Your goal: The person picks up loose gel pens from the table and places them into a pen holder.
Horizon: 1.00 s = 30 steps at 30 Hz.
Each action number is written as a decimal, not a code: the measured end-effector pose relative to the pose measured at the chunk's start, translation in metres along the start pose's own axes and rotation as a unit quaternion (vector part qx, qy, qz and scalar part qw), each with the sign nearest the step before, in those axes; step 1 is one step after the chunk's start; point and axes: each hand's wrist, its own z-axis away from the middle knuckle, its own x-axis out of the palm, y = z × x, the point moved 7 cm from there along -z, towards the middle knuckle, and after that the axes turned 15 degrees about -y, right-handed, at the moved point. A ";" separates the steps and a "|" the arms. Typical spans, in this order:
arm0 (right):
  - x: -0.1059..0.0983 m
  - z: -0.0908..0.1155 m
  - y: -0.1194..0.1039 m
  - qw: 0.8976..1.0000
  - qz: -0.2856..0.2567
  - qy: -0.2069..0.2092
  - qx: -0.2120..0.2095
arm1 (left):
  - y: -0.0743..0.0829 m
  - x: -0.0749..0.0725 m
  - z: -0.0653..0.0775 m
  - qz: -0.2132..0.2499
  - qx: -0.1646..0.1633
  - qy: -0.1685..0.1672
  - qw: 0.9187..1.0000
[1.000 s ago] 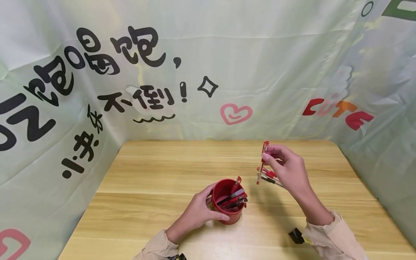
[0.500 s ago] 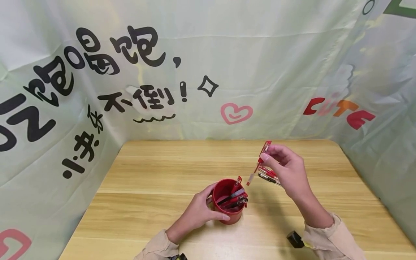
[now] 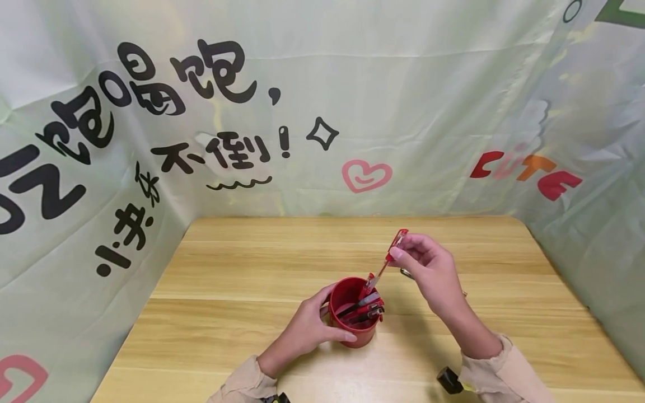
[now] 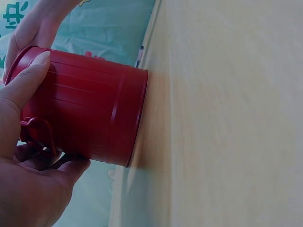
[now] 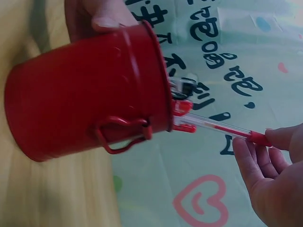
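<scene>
A: Quick ID on the L hand?
B: It's clamping the red cup, thumb on the near side, fingers round the far side. The cup's standing on the wooden surface, mouth up.
A: And the R hand?
B: Pinching a red-capped pen btwn thumb & fingers, up by the grip. The pen's slanting down-left, w/ its lower end sitting at the cup's mouth. Can't tell if it's touching anything there.
A: What's the cup holding?
B: Several pens, red & black, leaning mostly toward its R side.
A: Any others?
B: Yep, another pen is lying on the surface beyond the R hand, mostly hidden by it.
A: Bkgd?
B: A pale green cloth is hanging behind, showing black characters, a pink heart & "CUTE" at R.
</scene>
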 end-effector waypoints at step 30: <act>0.027 0.014 0.032 0.996 0.082 -0.033 0.029 | 0.001 0.001 0.000 -0.003 0.006 -0.003 1.000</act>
